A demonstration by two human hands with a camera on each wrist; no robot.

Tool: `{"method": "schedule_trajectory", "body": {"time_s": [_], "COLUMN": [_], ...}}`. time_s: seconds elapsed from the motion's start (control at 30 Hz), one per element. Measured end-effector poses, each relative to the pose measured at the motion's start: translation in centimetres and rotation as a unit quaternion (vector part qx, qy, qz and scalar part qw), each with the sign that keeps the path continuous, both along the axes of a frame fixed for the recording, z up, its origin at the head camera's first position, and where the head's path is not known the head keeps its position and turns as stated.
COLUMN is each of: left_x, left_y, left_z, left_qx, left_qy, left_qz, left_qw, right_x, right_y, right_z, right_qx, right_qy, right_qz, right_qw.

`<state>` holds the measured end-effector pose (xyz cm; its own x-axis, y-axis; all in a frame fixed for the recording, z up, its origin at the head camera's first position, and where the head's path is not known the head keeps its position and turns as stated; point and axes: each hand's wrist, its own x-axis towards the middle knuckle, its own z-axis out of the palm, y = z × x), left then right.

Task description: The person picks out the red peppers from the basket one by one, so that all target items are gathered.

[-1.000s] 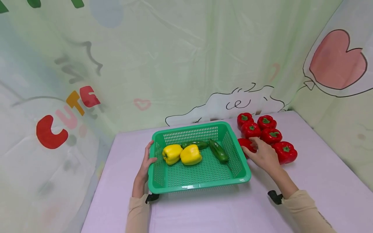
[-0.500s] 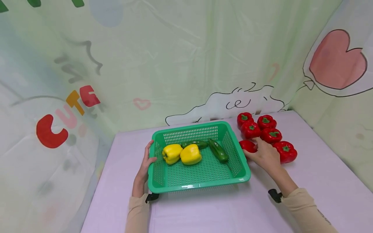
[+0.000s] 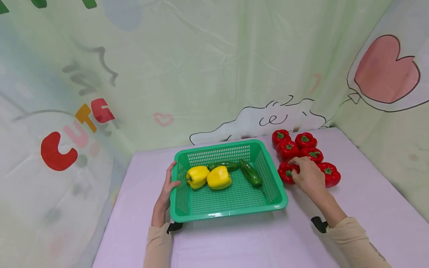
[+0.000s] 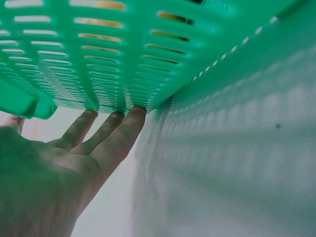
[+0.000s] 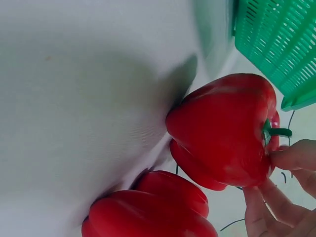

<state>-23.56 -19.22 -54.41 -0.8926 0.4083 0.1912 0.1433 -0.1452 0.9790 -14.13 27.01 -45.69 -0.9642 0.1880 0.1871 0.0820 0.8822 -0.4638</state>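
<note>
My left hand (image 3: 165,190) holds the left rim of a green plastic basket (image 3: 231,214), thumb over the edge. In the left wrist view several fingers (image 4: 118,140) reach up along the slotted outside wall. Two yellow bell peppers (image 3: 219,178) and two long green peppers (image 3: 250,174) lie inside the basket. Just right of the basket, my right hand (image 3: 309,177) pinches a red bell pepper (image 3: 285,173) near its green stem. The right wrist view shows the thumb beside that stem and the fingers at the side of the red pepper (image 5: 222,131).
Several other red bell peppers (image 3: 287,150) stand in a cluster behind and to the right of the right hand. One red pepper (image 3: 331,175) is close to its right side. The purple-white table (image 3: 214,245) ends at a printed curtain (image 3: 201,74) behind.
The red bell pepper under my right hand has turned so its stem faces up, and the hand has shifted slightly right. My left hand and the basket stay in place.
</note>
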Motion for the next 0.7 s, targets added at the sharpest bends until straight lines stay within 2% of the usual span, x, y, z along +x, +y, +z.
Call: {"method": "schedule_trajectory", "body": {"time_s": [0.17,0.47,0.7], "left_x": [0.0,0.2,0.1], "left_y": [-0.1,-0.1,-0.1], "left_z": [0.0,0.2,0.1], "left_qx": [0.0,0.001,0.0], "left_qy": [0.001,-0.001,-0.001], "left_qz": [-0.002,-0.001,0.002], "left_qw": [1.0,1.0,1.0], "right_x": [0.2,-0.1,0.0], "right_y": [-0.1,-0.2,-0.1], "right_z": [0.0,-0.8,-1.3], "right_qx": [0.01,0.06,0.099], "right_qy": [-0.003,-0.012,0.029], "right_qz": [0.005,0.007,-0.007], "right_qw": [0.9999,0.9981,0.9946]}}
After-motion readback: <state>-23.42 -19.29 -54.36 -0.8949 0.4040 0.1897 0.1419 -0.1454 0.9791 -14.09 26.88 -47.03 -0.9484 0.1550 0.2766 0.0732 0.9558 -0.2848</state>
